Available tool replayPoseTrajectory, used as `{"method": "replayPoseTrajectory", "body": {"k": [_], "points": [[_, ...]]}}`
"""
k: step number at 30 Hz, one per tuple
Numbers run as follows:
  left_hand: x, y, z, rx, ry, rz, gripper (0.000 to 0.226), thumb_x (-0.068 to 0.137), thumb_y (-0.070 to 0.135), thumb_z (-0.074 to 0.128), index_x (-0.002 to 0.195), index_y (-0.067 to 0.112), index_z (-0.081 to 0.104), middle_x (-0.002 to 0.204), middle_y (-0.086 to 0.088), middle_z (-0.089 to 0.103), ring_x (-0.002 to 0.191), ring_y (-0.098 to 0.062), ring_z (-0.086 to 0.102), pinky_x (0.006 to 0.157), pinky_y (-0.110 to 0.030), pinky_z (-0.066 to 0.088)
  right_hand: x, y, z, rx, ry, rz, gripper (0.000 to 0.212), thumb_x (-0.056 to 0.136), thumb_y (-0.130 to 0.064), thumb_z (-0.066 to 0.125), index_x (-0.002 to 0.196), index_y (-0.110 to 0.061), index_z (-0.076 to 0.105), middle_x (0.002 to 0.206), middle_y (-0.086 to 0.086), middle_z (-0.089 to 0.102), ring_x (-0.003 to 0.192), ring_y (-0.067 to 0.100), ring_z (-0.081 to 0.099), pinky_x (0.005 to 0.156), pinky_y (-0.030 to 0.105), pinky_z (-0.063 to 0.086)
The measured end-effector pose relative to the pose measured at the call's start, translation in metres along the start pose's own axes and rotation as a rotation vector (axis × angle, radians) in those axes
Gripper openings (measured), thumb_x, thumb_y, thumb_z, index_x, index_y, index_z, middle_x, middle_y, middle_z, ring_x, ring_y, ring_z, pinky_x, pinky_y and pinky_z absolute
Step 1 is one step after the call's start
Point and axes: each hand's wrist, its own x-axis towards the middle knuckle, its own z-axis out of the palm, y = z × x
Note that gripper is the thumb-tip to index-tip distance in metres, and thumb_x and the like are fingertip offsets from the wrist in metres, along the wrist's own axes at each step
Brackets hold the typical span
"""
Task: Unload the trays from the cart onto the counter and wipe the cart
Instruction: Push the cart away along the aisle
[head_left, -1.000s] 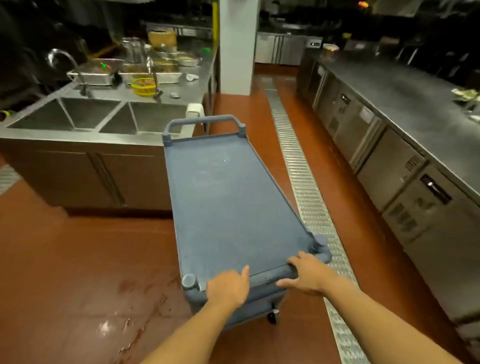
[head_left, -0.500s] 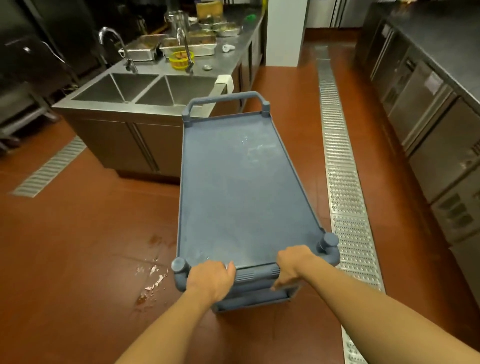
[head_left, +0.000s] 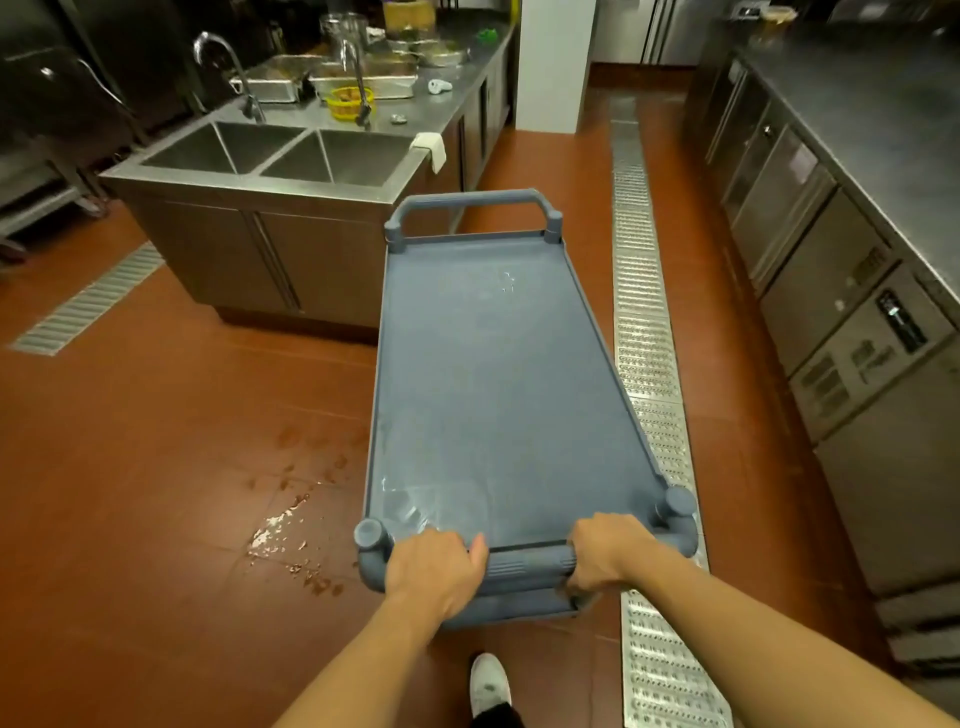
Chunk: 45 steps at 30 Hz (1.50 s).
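A blue-grey plastic cart (head_left: 498, 374) stands lengthwise in front of me on the red floor, its top shelf bare with faint wet smears near my end. My left hand (head_left: 436, 566) and my right hand (head_left: 605, 551) both grip the near handle bar (head_left: 530, 564). Metal trays (head_left: 363, 83) with food sit on the steel counter (head_left: 415, 111) at the far left, behind a double sink (head_left: 280, 153). A white cloth (head_left: 432, 149) hangs over the sink unit's corner.
A metal floor drain grate (head_left: 644, 338) runs along the cart's right side. Steel under-counter fridges (head_left: 831, 291) line the right wall. A white pillar (head_left: 553, 62) stands ahead. Wet stains (head_left: 291, 525) mark the floor left of the cart. My white shoe (head_left: 488, 686) shows below.
The view has tilted down and the cart has rolled forward along the aisle past the sink unit. Both hands have closed tighter round the handle bar.
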Motion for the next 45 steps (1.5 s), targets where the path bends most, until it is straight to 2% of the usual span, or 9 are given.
{"method": "replayPoseTrajectory", "body": {"k": [10,15,18,22,28,32,40,42,45], "points": [[-0.077,0.074,0.026,-0.009,-0.014,0.065,0.062,0.1,0.055,0.024,0.086,0.017,0.07,0.098,-0.01,0.072,0.089,-0.03,0.068,0.08,-0.04,0.054,-0.091,0.043,0.079,0.076,-0.005,0.027,0.052,0.07,-0.072,0.066,0.096,-0.027,0.07,0.084,-0.005,0.067,0.08,0.021,0.061,0.071,0.034,0.049],[-0.082,0.119,0.04,0.056,0.026,0.056,0.076,0.096,0.071,0.016,0.15,0.026,0.047,0.161,-0.012,0.038,0.149,-0.035,0.032,0.119,-0.056,0.018,-0.118,0.085,0.111,0.15,0.093,0.066,0.074,0.071,-0.081,0.061,0.131,-0.038,0.056,0.121,-0.005,0.069,0.114,0.023,0.064,0.086,0.04,0.049],[-0.091,0.163,0.05,0.034,0.043,0.107,0.093,0.09,0.086,0.01,0.165,0.031,0.017,0.173,-0.013,0.0,0.159,-0.037,0.002,0.122,-0.065,-0.003,-0.136,0.125,0.139,0.186,0.141,0.123,0.105,0.072,-0.085,0.057,0.159,-0.036,0.024,0.159,0.0,0.039,0.148,0.025,0.035,0.112,0.06,0.036],[-0.095,0.227,0.061,0.041,0.075,0.15,0.107,0.08,0.098,0.01,0.163,0.032,0.027,0.172,-0.014,0.008,0.158,-0.04,0.012,0.119,-0.072,0.005,-0.16,0.181,0.167,0.175,0.228,0.185,0.127,0.069,-0.091,0.054,0.161,-0.039,-0.015,0.172,0.005,-0.012,0.159,0.027,-0.012,0.117,0.073,0.005],[-0.084,0.321,0.064,0.117,0.042,0.169,0.112,0.074,0.102,0.007,0.164,0.037,0.016,0.173,-0.013,-0.004,0.159,-0.038,-0.001,0.117,-0.073,-0.003,-0.186,0.267,0.189,0.151,0.308,0.203,0.131,0.066,-0.095,0.053,0.157,-0.043,-0.024,0.166,0.009,-0.034,0.156,0.037,-0.022,0.112,0.08,0.001],[-0.076,0.382,0.075,0.104,0.055,0.208,0.108,0.077,0.1,0.016,0.16,0.033,0.036,0.171,-0.015,0.017,0.156,-0.04,0.02,0.115,-0.076,0.012,-0.199,0.326,0.201,0.155,0.289,0.25,0.13,0.068,-0.094,0.053,0.157,-0.042,-0.025,0.165,0.009,-0.036,0.155,0.038,-0.025,0.111,0.08,0.0],[-0.042,0.453,0.054,0.208,-0.037,0.219,0.123,0.063,0.103,-0.007,0.152,0.035,0.044,0.17,-0.004,0.024,0.157,-0.028,0.017,0.12,-0.062,0.015,-0.196,0.4,0.202,0.214,0.296,0.248,0.123,0.071,-0.093,0.051,0.163,-0.035,-0.006,0.171,0.01,-0.018,0.159,0.035,-0.009,0.118,0.071,0.005],[-0.033,0.465,0.048,0.187,-0.019,0.25,0.112,0.067,0.104,0.002,0.126,0.031,0.064,0.146,-0.001,0.055,0.14,-0.025,0.045,0.109,-0.05,0.038,-0.192,0.413,0.198,0.223,0.293,0.262,0.108,0.074,-0.09,0.051,0.16,-0.032,0.025,0.171,0.013,0.014,0.156,0.036,0.018,0.118,0.064,0.02],[-0.023,0.495,0.045,0.18,0.006,0.305,0.094,0.073,0.101,0.01,0.082,0.022,0.061,0.093,0.002,0.07,0.092,-0.022,0.069,0.07,-0.036,0.046,-0.193,0.446,0.191,0.181,0.367,0.263,0.07,0.077,-0.082,0.054,0.118,-0.026,0.064,0.123,0.004,0.07,0.115,0.031,0.066,0.093,0.043,0.049]]}}
